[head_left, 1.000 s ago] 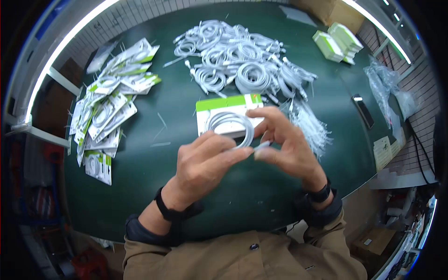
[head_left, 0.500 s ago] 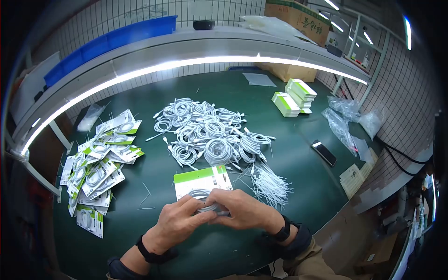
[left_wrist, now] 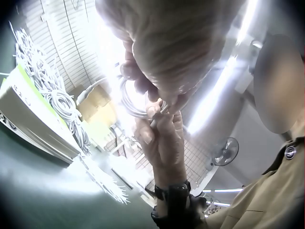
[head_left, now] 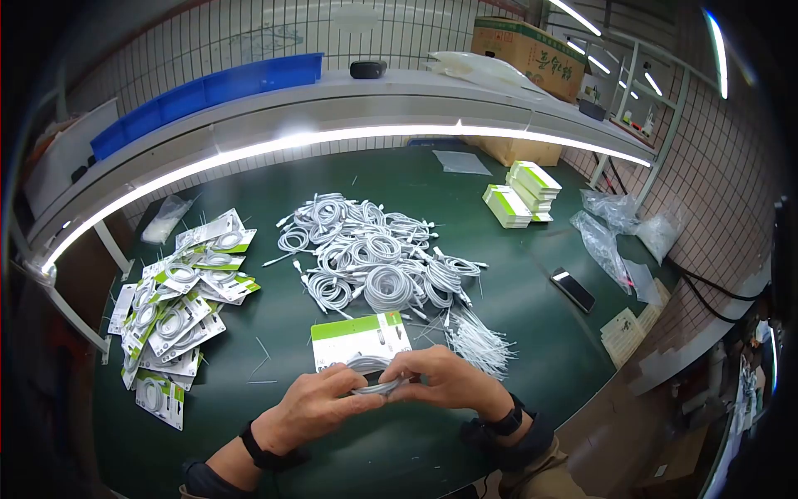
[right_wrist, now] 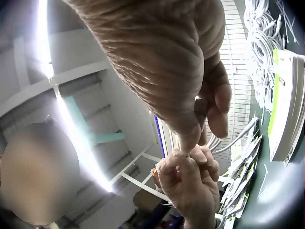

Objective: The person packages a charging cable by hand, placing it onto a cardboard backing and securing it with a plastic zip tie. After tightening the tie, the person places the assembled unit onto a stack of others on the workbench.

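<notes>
A coil of white cable is held between both hands, above the near edge of a stack of green-and-white cards. My left hand grips the coil's left side with thumb and fingers. Opposite it, my right hand pinches the coil's right side, its fingertips meeting the left ones. In the left wrist view, loops of the coil show beyond the fingers. From the right wrist, the cable leaves the fingers toward the side, and the card stack looks thick. Fingers hide the coil's near part.
Behind the cards lies a heap of coiled cables, with a bunch of thin white ties to its right. Carded cables pile up at left. Farther right are more card stacks, a phone and plastic bags.
The head view has tilted up, showing the shelf. My right hand, earlier spread apart by the cable's end, has closed in on the coil beside my left hand. The last half second shows little movement.
</notes>
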### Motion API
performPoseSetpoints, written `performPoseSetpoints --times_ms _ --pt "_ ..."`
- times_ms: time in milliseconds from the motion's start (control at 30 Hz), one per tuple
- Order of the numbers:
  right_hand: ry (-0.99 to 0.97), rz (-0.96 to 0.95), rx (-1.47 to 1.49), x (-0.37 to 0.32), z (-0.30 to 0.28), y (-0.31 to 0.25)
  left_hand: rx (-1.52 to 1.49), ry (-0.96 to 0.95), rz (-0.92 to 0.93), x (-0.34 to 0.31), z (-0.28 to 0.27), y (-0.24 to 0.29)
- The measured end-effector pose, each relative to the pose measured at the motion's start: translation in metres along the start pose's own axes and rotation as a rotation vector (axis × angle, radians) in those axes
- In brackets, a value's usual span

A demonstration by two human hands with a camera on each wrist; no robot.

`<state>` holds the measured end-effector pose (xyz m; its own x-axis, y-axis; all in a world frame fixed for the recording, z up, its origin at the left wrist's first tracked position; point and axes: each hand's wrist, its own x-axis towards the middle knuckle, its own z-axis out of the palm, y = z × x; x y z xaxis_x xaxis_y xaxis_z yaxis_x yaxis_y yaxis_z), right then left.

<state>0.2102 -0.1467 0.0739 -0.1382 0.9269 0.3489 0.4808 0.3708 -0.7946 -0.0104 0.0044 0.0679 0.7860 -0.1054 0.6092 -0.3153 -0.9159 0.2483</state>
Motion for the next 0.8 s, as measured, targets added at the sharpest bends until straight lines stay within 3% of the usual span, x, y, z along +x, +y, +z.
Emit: performPoseSetpoints --times_ms 167,367,533,667,800 --pt "0.202 -0.187 -0.17 0.001 0.007 0.001 -0.055 0.037 0.022 0.006 0.0 -0.008" --pt "0.337 -0.252 -0.215 -0.002 0.017 0.023 -0.104 0.05 0.002 0.008 0.012 -0.026" --pt "0.473 -0.227 -0.254 -0.005 0.006 0.038 -0.171 0.3 -0.25 0.009 0.025 -0.031" --pt "0.571 -0.214 -0.246 -0.01 -0.002 0.054 0.054 -0.01 -0.532 0.01 0.034 -0.048" --pt "0.594 -0.175 -0.186 -0.011 -0.001 0.06 0.254 -0.207 -0.45 0.003 0.057 -0.076"
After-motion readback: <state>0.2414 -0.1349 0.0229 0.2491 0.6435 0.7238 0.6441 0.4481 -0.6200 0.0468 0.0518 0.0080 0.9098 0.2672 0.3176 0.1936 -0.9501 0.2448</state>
